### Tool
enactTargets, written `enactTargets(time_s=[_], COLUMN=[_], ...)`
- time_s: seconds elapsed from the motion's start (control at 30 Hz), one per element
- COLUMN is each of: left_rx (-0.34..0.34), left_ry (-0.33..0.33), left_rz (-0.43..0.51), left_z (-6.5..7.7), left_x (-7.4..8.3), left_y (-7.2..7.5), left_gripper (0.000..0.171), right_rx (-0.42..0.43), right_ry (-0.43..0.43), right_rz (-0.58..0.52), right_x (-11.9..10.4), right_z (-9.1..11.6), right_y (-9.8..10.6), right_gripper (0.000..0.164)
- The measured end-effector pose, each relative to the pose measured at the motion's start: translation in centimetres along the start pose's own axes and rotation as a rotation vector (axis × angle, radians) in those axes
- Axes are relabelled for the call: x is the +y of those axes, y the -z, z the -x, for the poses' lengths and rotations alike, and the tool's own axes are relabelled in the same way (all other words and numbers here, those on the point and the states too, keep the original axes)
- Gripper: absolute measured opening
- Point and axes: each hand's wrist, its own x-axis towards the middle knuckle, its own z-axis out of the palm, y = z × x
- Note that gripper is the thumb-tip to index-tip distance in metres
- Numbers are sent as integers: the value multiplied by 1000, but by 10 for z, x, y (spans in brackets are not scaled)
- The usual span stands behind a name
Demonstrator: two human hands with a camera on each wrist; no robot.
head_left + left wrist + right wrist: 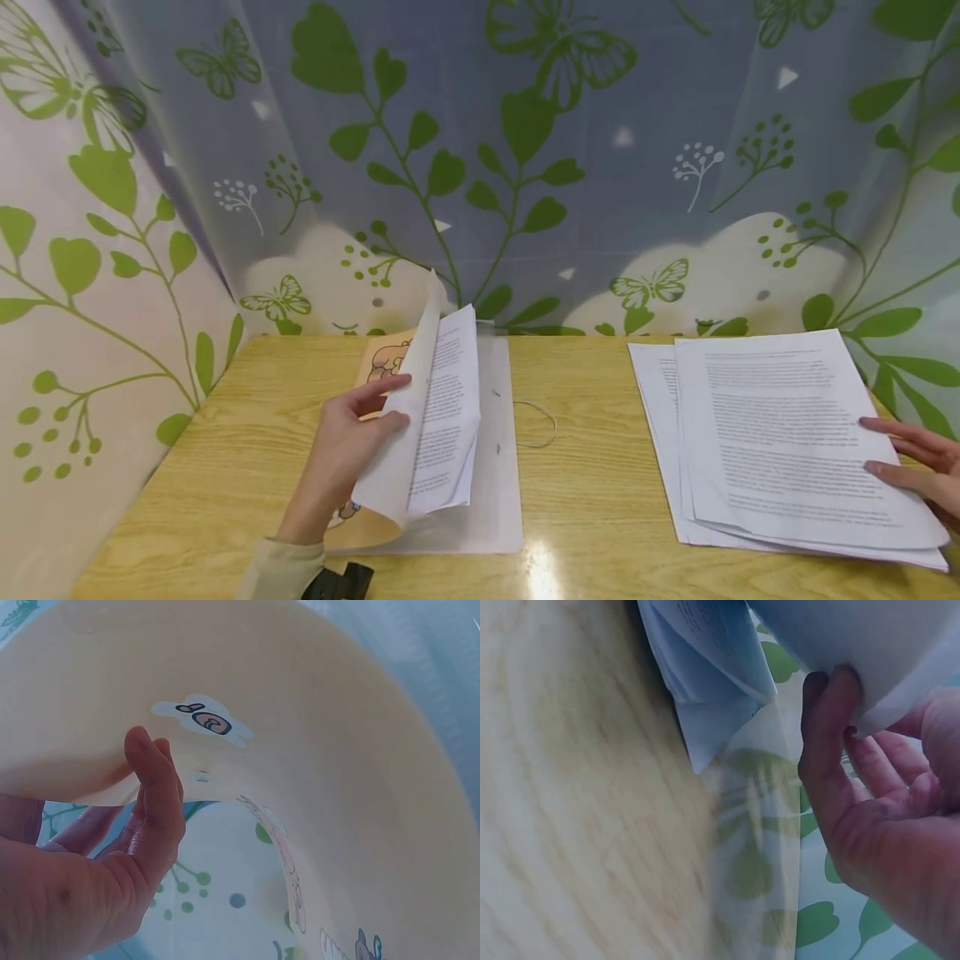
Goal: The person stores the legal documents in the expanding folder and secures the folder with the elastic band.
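Note:
My left hand [348, 442] pinches the cover of a folder [516, 500] on the left side of the table and bends it upward. The cover [322, 727] is orange-tan outside with cartoon pictures, and pale inside. Printed sheets [450, 408] stand slightly raised inside the folder, beside its bare pale right part. At the far right, my right hand [918, 467] pinches the right edge of a printed sheet [780, 425] on top of a loose stack. In the right wrist view, the thumb and fingers hold the paper's edge [870, 667].
Underneath is a wood-grain table [585, 500]. A thin elastic cord [555, 425] loops out from the folder's right edge. Behind the table hangs a curtain [465, 167] with green leaves and butterflies. The left wrist wears a black strap [337, 582].

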Motion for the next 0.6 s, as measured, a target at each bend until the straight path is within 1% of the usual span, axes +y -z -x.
enactTargets(time_s=[0.17, 0.23, 0.33, 0.47, 0.53, 0.6], left_rx=[0, 1, 0, 4, 5, 4], left_ry=[2, 3, 1, -1, -4, -8], left_rz=[-1, -3, -1, -7, -9, -9], left_z=[0, 0, 0, -1, -1, 0], left_x=[0, 0, 0, 0, 0, 0], left_y=[1, 1, 1, 1, 1, 1], left_gripper=[46, 46, 46, 45, 46, 46], right_rx=[32, 33, 39, 31, 7, -18], right_ry=[79, 90, 87, 48, 32, 25], right_rz=[-55, -68, -56, -47, -99, -177], right_x=[-4, -6, -11, -19, -22, -24], right_z=[5, 7, 11, 14, 15, 17], right_y=[-5, -7, -11, -15, -16, -17], right_gripper=[70, 70, 70, 66, 65, 63])
